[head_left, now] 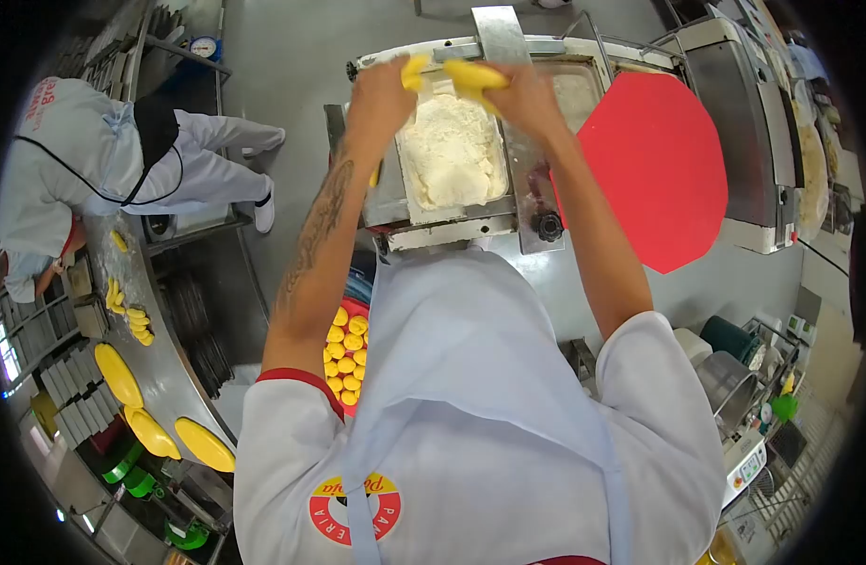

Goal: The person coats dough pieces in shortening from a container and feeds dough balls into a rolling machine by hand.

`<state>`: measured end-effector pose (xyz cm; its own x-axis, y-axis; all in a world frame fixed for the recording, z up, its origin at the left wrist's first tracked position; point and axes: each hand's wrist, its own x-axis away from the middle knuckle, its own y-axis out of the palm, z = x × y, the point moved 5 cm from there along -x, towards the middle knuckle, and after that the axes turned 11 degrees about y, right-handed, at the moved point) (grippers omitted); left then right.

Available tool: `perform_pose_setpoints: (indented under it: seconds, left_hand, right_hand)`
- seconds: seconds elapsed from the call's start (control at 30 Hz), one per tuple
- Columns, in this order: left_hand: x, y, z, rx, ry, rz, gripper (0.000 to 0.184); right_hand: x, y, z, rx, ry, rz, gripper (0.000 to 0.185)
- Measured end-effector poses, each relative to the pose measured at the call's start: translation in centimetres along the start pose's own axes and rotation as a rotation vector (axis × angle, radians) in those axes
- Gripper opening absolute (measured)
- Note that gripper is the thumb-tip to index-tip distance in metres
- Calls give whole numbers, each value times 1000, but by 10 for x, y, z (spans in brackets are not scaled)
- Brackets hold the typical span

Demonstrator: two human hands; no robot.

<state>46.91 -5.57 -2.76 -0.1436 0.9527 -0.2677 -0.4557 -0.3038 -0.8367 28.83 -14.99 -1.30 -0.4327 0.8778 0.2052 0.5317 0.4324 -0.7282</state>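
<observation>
My left hand (381, 96) is closed on a piece of yellow dough (415, 73), its edges smeared by motion. Opposite it, my right hand (527, 96) grips a longer yellow dough piece (472, 77). A narrow gap separates the two pieces. Both hands are raised over the far end of a rectangular tray (409, 179) set in a metal machine frame. White flour (452, 141) fills much of that tray. Part of another yellow piece shows beside my left wrist.
A red octagonal board (651, 174) lies right of the tray. Yellow dough balls (346, 358) sit on red beside my left side. At left, a co-worker (84, 160) bends over a metal table (174, 363) holding yellow dough discs (150, 433) and small rolls. A grey machine (734, 122) stands far right.
</observation>
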Motion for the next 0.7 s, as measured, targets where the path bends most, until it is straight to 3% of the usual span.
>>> perform_pose_setpoints:
  seconds: [0.07,0.13,0.17,0.2,0.23,0.27,0.3,0.33,0.43,0.5,0.53,0.57,0.63,0.67,0.7]
  left_hand:
    - [-12,-13,6,2,50,84,38]
    - [5,18,8,-128,91,91,33]
    - [18,41,9,-196,112,96,30]
    - [34,72,8,-263,103,-77,27]
    - [57,104,6,-328,92,-248,25]
    - [93,141,0,-306,96,-324,24]
    - [115,165,-5,-287,99,-391,23]
    - [114,162,-6,-252,61,-413,26]
    - [126,151,-10,-47,-97,-568,36]
    - [91,112,-13,182,-223,-708,42]
    - [95,110,-25,509,-462,-836,45]
    - [102,105,-31,764,-561,-752,45]
    - [122,96,-41,1271,-730,-550,46]
    - [126,84,-40,1366,-752,-514,52]
    - [131,75,-43,1435,-766,-440,53]
  right_hand:
    - [3,-12,-9,66,-160,183,48]
    - [1,4,3,189,-409,396,49]
    - [7,26,12,270,-356,326,48]
    - [14,52,25,352,-301,257,48]
    - [19,91,52,364,-433,254,46]
    - [18,143,98,363,-351,71,40]
    - [32,165,113,617,-344,-192,20]
    - [45,165,118,480,-478,95,19]
    - [31,155,121,344,-164,-229,33]
    - [25,130,108,208,-94,-250,30]
    - [29,119,102,141,-16,-304,26]
    - [37,113,102,72,72,-365,22]
    - [41,113,125,-454,378,-515,25]
    - [45,113,133,-723,530,-582,27]
    - [49,105,132,-836,550,-575,29]
